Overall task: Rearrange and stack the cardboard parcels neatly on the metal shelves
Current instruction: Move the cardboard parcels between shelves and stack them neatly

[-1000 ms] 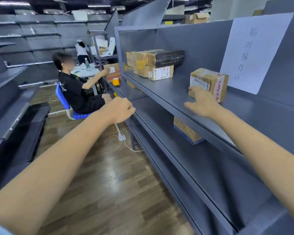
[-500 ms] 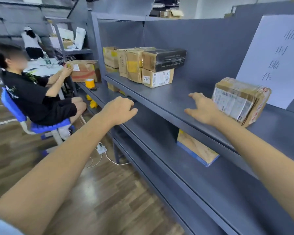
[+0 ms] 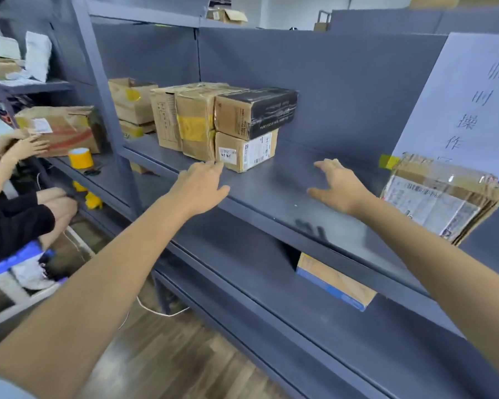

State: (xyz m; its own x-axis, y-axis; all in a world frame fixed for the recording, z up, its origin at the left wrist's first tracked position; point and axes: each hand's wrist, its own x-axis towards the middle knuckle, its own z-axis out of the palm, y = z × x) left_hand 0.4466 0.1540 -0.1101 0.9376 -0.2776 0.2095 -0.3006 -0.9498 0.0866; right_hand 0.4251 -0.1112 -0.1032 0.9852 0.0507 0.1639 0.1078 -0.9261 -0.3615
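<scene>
Left hand (image 3: 198, 187): fingers relaxed, empty, near labelled parcel (image 3: 247, 151). Right hand (image 3: 339, 187): fingers spread, empty, over metal shelf (image 3: 271, 185). Taped parcel (image 3: 441, 197): right.

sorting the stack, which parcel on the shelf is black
The black-wrapped cardboard parcel lying on the white-labelled brown box at the stack's right end; all others are plain brown.
</scene>
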